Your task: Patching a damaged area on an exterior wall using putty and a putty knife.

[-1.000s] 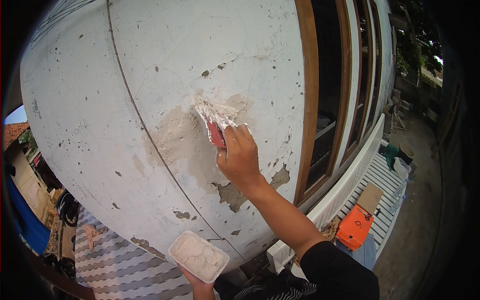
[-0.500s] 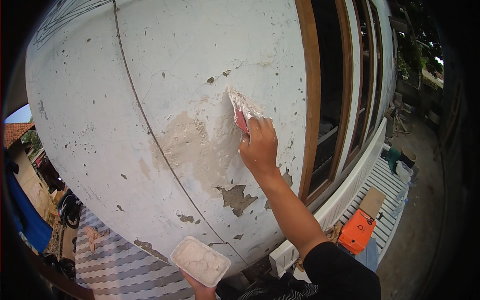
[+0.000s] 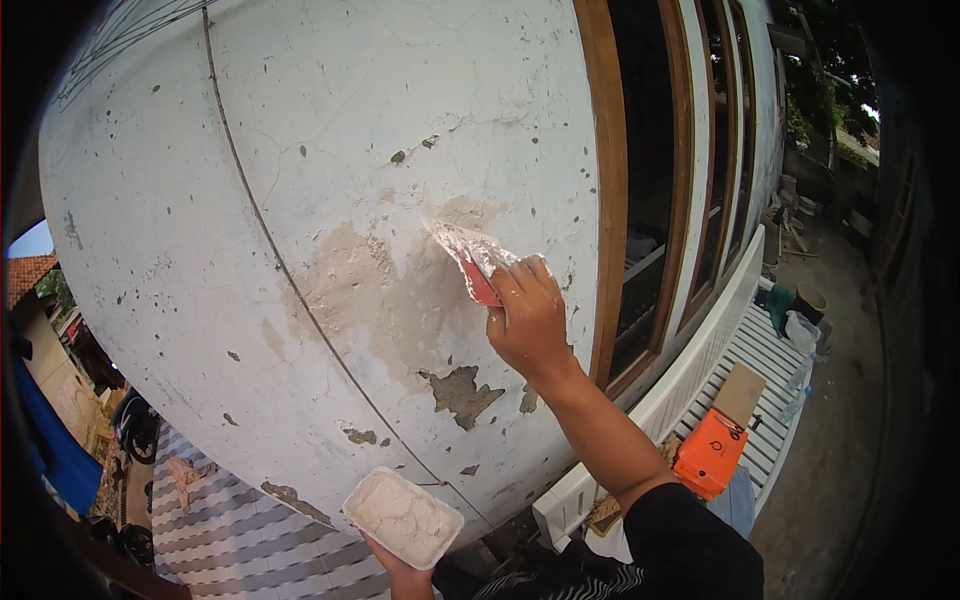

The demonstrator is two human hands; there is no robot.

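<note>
My right hand (image 3: 530, 318) is closed on the red handle of a putty scraper (image 3: 472, 262), whose blade is caked with pale putty and lies against the white wall (image 3: 330, 90). Around the blade spreads a beige smoothed patch (image 3: 370, 290). Just below sits a bare grey spot (image 3: 462, 396) where the paint has flaked off. Low in the view, my left hand (image 3: 400, 575) grips a white rectangular tub (image 3: 403, 517) of putty from beneath; most of its fingers are hidden by the tub.
A dark cable (image 3: 262, 215) runs down the wall. Brown-framed windows (image 3: 640, 200) stand to the right. On a white slatted bench (image 3: 730, 390) lie an orange box (image 3: 710, 455), scissors (image 3: 735, 428) and a brown board (image 3: 740, 394). A cloth (image 3: 185, 478) lies on the tiled floor (image 3: 240, 520) at left.
My right hand has brought the scraper down and slightly left across the wall, and fresh putty shows above the blade. The tub in my left hand has hardly moved.
</note>
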